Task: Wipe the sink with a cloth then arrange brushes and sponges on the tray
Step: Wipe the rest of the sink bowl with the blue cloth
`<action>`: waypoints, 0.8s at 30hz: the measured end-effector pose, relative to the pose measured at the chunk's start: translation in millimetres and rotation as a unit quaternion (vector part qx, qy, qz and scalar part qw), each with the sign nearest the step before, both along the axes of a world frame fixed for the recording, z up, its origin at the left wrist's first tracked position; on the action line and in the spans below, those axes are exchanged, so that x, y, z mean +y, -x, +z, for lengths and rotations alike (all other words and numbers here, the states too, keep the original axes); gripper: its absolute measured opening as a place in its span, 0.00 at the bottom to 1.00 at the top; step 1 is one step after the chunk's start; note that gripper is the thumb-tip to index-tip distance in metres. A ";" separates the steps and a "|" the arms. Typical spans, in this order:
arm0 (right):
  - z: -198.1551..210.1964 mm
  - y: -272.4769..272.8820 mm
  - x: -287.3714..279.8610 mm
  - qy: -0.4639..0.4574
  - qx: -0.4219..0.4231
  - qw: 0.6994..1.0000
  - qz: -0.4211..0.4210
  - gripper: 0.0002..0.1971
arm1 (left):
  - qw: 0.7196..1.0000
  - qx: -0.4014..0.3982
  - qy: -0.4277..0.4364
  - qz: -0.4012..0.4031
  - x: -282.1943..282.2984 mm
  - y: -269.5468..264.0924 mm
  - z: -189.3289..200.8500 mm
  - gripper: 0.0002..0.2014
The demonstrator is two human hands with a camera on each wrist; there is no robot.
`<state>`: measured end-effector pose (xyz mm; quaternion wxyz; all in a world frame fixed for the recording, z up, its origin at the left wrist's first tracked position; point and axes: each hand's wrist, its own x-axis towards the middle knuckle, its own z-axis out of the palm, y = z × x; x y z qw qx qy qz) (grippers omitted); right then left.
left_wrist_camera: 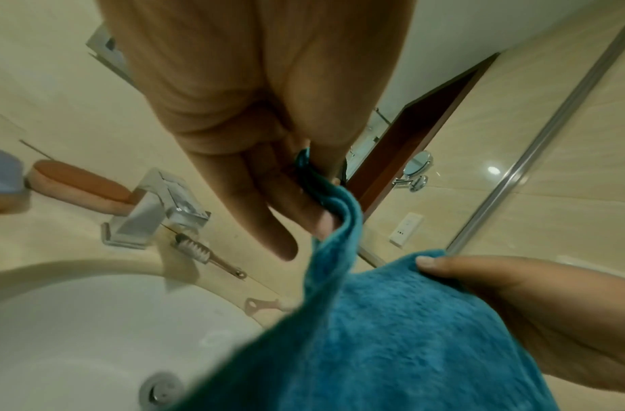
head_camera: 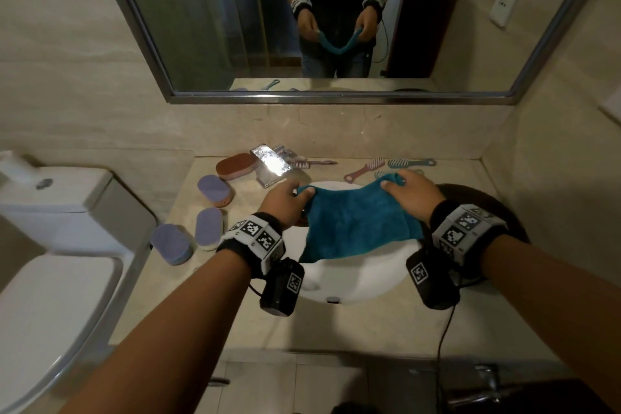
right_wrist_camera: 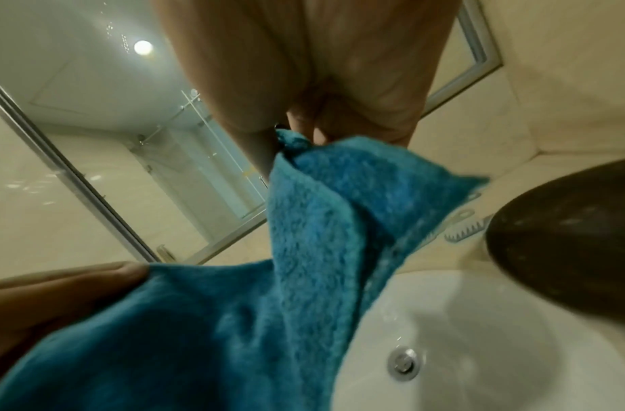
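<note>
A teal cloth hangs spread over the white sink. My left hand pinches its left top corner and my right hand pinches its right top corner. In the left wrist view the cloth runs from my left hand's fingers to the right hand's thumb. In the right wrist view the cloth droops above the sink. Several oval sponges lie left of the sink, a brown one by the tap. Several small brushes lie behind the sink. A dark round tray sits at the right.
A chrome tap stands behind the sink's left rim, with a brush beside it. A toilet stands to the left of the beige counter. A mirror covers the wall behind. The drain lies open in the bowl.
</note>
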<state>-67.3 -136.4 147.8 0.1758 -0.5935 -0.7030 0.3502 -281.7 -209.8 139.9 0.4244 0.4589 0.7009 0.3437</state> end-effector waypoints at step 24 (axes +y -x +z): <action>-6.7 27.2 -20.4 0.044 0.083 0.995 0.036 0.09 | 0.981 -0.162 0.047 -0.093 0.8 -34.8 22.0 0.16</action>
